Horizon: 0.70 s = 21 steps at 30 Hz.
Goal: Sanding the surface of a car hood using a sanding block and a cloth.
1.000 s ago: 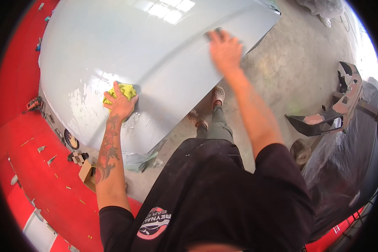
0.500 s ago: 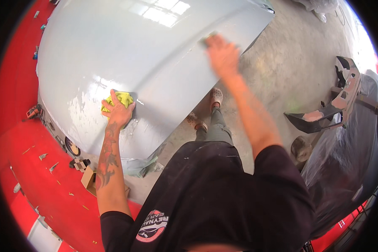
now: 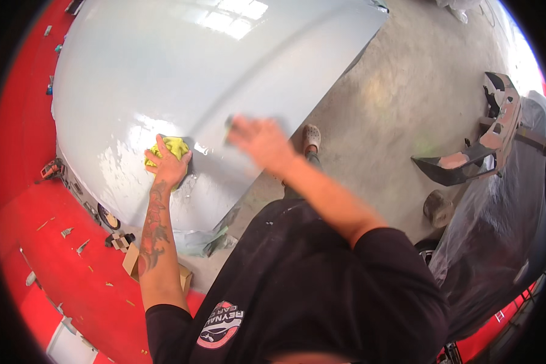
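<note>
Panel (image 3: 182, 73), pale grey and glossy, is filling the upper left of the view, standing over a red floor (image 3: 36, 242) on one side and a concrete floor (image 3: 400, 103) on the other. The left hand (image 3: 168, 165) is pressing flat on the wet lower part of the panel, fingers closing over a yellow cloth (image 3: 175, 147). The right hand (image 3: 258, 141) is lying blurred near the panel's lower edge; whether it is spread or gripping cannot be told. A dark car part (image 3: 485, 139) is resting well apart at the right.
</note>
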### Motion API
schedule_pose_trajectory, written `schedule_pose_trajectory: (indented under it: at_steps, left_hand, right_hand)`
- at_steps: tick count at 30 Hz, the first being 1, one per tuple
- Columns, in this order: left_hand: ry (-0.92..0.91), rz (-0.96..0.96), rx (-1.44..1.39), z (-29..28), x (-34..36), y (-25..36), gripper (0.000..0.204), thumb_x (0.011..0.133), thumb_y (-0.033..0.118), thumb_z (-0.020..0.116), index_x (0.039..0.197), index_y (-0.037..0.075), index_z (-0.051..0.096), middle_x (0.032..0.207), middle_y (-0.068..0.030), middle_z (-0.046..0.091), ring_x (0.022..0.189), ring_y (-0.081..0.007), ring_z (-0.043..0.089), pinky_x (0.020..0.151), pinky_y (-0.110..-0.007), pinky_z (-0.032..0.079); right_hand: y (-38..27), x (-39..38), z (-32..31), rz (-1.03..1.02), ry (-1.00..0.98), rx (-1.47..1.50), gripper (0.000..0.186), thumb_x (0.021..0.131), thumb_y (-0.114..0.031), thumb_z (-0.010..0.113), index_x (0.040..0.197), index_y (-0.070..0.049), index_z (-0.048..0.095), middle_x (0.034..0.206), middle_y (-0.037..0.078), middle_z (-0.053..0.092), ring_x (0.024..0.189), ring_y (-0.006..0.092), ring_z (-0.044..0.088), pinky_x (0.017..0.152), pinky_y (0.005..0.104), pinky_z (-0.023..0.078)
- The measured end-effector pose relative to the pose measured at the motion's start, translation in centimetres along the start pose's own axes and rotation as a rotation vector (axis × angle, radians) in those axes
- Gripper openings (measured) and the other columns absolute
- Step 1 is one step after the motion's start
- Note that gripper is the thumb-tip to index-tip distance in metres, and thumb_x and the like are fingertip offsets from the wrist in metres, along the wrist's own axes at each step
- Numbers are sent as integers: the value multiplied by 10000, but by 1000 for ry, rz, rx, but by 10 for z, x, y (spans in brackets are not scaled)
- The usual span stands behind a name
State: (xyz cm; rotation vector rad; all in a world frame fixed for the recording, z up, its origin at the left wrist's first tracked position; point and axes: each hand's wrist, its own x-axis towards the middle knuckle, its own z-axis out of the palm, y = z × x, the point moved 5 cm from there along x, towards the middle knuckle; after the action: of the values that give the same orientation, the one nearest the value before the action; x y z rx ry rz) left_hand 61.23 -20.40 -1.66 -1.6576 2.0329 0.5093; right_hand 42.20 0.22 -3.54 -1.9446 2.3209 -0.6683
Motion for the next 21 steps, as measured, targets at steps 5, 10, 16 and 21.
schedule_pose_trajectory:
  at_steps: [5,10,16,21]
  left_hand:
    - [10,30,1,-4,0,8,1151,848,527,718,1582,273,-131,1555,-384,-180,1392,-680,-69,1135,-708,103]
    - [-9,9,-28,-2,-1,6,1147,848,526,717,1584,270,-125,1554,-385,-186,1395,-678,-91,1139,-708,85]
    - [20,38,12,6,10,-4,1138,851,523,714,1586,269,-117,1562,-376,-171,1397,-673,-90,1138,-709,94]
    - [17,27,2,-4,-3,7,1123,854,522,712,1588,286,-105,1575,-353,-175,1402,-666,-90,1132,-715,129]
  right_hand:
    - [209,13,-65,473,313,-362,360,965,-335,589,1277,-159,621,1267,110,614,1226,275,531,933,502,431]
    - [112,9,-44,894,283,326,406,1005,-349,532,1328,-105,573,1192,250,594,1123,396,561,960,516,437]
    - [-43,-34,-5,-85,69,282,344,887,-95,585,1219,-134,664,1319,140,613,1239,321,572,1040,466,459]
    - [153,-2,-57,264,308,93,344,834,-75,621,1168,-104,697,1266,107,659,1151,310,606,988,470,468]
